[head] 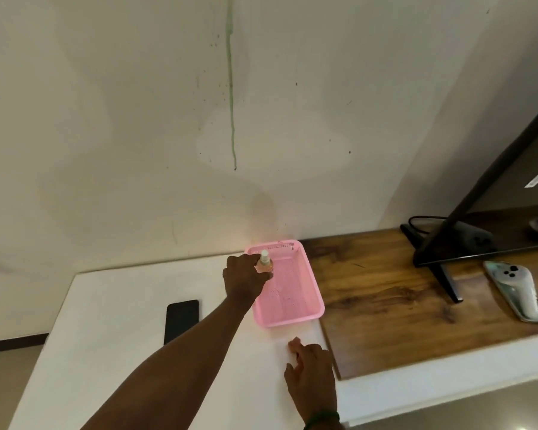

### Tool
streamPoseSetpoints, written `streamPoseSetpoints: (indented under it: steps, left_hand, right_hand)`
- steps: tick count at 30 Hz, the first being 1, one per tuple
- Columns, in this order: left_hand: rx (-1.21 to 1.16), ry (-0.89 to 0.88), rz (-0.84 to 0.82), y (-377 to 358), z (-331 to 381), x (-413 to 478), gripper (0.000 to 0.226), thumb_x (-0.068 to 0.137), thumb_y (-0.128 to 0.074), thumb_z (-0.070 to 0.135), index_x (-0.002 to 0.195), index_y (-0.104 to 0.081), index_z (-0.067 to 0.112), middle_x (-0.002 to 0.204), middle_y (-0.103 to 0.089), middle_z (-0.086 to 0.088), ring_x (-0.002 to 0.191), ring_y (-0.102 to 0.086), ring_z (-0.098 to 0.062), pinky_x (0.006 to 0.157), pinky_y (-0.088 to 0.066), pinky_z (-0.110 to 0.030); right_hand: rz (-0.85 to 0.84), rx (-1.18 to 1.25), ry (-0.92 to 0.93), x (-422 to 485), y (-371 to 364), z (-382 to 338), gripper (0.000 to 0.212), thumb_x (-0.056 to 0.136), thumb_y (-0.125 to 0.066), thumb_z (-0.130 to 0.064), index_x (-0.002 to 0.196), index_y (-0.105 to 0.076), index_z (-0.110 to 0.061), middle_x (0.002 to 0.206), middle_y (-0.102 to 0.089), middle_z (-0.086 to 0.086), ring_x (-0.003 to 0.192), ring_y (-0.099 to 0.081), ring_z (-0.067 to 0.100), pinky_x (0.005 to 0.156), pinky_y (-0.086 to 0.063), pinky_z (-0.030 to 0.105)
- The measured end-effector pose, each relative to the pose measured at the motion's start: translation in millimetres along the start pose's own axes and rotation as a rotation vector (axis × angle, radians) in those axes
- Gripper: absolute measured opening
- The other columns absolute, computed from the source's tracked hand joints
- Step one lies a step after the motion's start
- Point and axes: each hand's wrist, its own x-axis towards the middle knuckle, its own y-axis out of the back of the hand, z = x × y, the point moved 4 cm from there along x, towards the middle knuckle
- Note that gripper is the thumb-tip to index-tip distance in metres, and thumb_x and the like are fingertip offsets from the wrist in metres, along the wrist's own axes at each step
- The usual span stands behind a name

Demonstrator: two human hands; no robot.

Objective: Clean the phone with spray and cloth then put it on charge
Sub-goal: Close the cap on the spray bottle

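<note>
Right hand (312, 377) is resting on white table (122, 352) just in front of pink basket (289, 293), fingers loosely spread, gripping nothing. Black phone (181, 319) is lying flat on the table, left of the basket. Left hand (244, 276) is gripping spray bottle (265, 262) upright at the basket's far-left corner. Second phone (517, 293) is lying on wooden board (385, 305), well right of the basket.

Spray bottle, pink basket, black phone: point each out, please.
spray bottle (267, 265): head view, peach body below the white cap.
pink basket (292, 319): head view, near front wall.
black phone (181, 319): head view, middle of its dark face.
</note>
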Motion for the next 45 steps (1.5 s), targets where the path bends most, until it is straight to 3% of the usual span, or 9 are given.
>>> streamPoseSetpoints:
  steps: [6,15,19,25,29,32,37,41,45]
  left_hand:
    - [0.048,0.031,-0.013,-11.0,-5.7,8.3,0.052,0.072,-0.077,0.043,0.12,-0.062,0.028,0.12,-0.053,-0.004,0.117,-0.045,-0.027,0.091,-0.037,-0.039]
    - [0.065,0.03,0.0,-13.0,-7.8,7.5,0.05,0.069,-0.077,0.047,0.116,-0.066,0.032,0.136,-0.038,-0.002,0.124,-0.038,-0.026,0.094,-0.037,-0.04]
    - [0.081,0.038,-0.015,-12.3,-7.1,6.1,0.05,0.072,-0.074,0.05,0.118,-0.065,0.032,0.141,-0.035,-0.003,0.127,-0.037,-0.027,0.095,-0.038,-0.042]
    - [0.032,0.059,-0.081,-10.3,-6.9,-0.4,0.07,0.07,-0.076,0.047,0.133,-0.05,0.033,0.146,-0.03,-0.005,0.131,-0.034,-0.029,0.1,-0.038,-0.045]
    - [-0.011,0.064,-0.075,-2.8,-7.9,-7.7,0.074,0.072,-0.074,0.049,0.137,-0.045,0.029,0.146,-0.032,-0.008,0.132,-0.035,-0.031,0.1,-0.039,-0.045]
    - [-0.046,0.065,-0.073,4.0,-8.0,-16.5,0.071,0.075,-0.073,0.047,0.138,-0.046,0.028,0.146,-0.033,-0.007,0.133,-0.035,-0.029,0.102,-0.039,-0.044]
    - [-0.155,0.056,-0.082,13.2,-9.7,-31.8,0.065,0.078,-0.071,0.041,0.136,-0.048,0.024,0.138,-0.045,-0.006,0.127,-0.042,-0.026,0.1,-0.041,-0.04]
    - [-0.206,0.034,-0.059,22.3,-8.9,-44.8,0.048,0.084,-0.066,0.027,0.129,-0.054,0.016,0.13,-0.055,-0.006,0.12,-0.05,-0.025,0.092,-0.038,-0.028]
    - [-0.252,0.051,-0.063,27.2,-8.2,-54.3,0.038,0.09,-0.059,0.026,0.127,-0.057,0.015,0.129,-0.06,-0.005,0.118,-0.054,-0.021,0.085,-0.034,-0.019]
  right_hand:
    - [0.026,-0.013,-0.009,3.8,2.9,2.8,0.044,0.054,-0.084,-0.026,0.095,-0.069,-0.023,0.092,-0.062,-0.002,0.083,-0.059,0.014,0.074,-0.051,0.026]
    - [-0.161,-0.08,-0.024,8.8,5.6,3.1,0.044,0.074,-0.061,-0.03,0.118,-0.055,-0.032,0.106,-0.054,-0.008,0.096,-0.052,0.014,0.085,-0.045,0.022]
    - [-0.228,-0.156,0.003,10.3,3.9,0.7,0.046,0.079,-0.053,-0.014,0.12,-0.052,-0.034,0.11,-0.052,-0.006,0.095,-0.055,0.016,0.083,-0.044,0.021]
    - [-0.128,-0.064,-0.02,11.6,11.0,-5.9,0.015,0.084,-0.064,-0.012,0.078,-0.073,-0.022,0.077,-0.055,-0.007,0.073,-0.058,0.009,0.07,-0.04,0.014]
    - [-0.112,0.078,-0.002,23.9,39.4,-29.4,0.013,0.085,-0.065,-0.021,0.076,-0.074,-0.026,0.08,-0.066,-0.012,0.073,-0.055,-0.002,0.084,-0.045,0.018]
    - [0.007,0.283,-0.033,49.9,74.4,-52.9,0.006,0.079,-0.073,-0.025,0.074,-0.075,-0.024,0.073,-0.069,-0.011,0.068,-0.061,0.001,0.07,-0.052,0.017]
    - [0.039,0.353,-0.123,118.1,94.9,-69.5,0.02,0.08,-0.071,-0.032,0.084,-0.076,-0.013,0.065,-0.069,0.004,0.05,-0.062,0.01,0.042,-0.039,0.005]
    - [-0.02,0.189,-0.1,162.8,68.2,-76.6,0.023,0.086,-0.064,-0.031,0.086,-0.076,-0.011,0.077,-0.073,0.01,0.066,-0.066,0.024,0.065,-0.054,0.028]
    - [-0.106,-0.1,-0.075,183.1,37.3,-83.0,0.023,0.091,-0.052,-0.012,0.104,-0.07,-0.008,0.104,-0.069,0.011,0.097,-0.061,0.026,0.08,-0.046,0.027]
